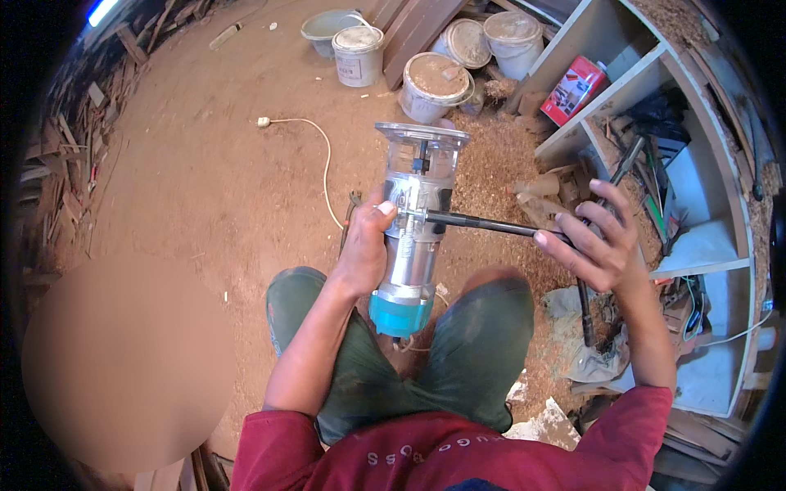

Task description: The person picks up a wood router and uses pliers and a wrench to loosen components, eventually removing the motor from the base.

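Observation:
My left hand [366, 250] is wrapped round the metal body of a trim router [408, 262], thumb lying on its front. The router is upside down over my lap, its clear base at the top and its teal cap at the bottom. With bent, partly spread fingers, my right hand [602, 241] holds a black three-way socket wrench [499, 225] near its centre. One wrench arm reaches left to the side of the router, its tip meeting the router's clamp area. The other two arms point up right and down. The palm side of the right hand is hidden.
Dirty white buckets [359, 57] stand ahead beside leaning boards [422, 37]. A white shelf unit [708, 270] on the right holds a red can [575, 92] and loose tools. A pale cable [329, 164] with a plug lies on the dusty floor. Wood scraps [70, 159] line the left.

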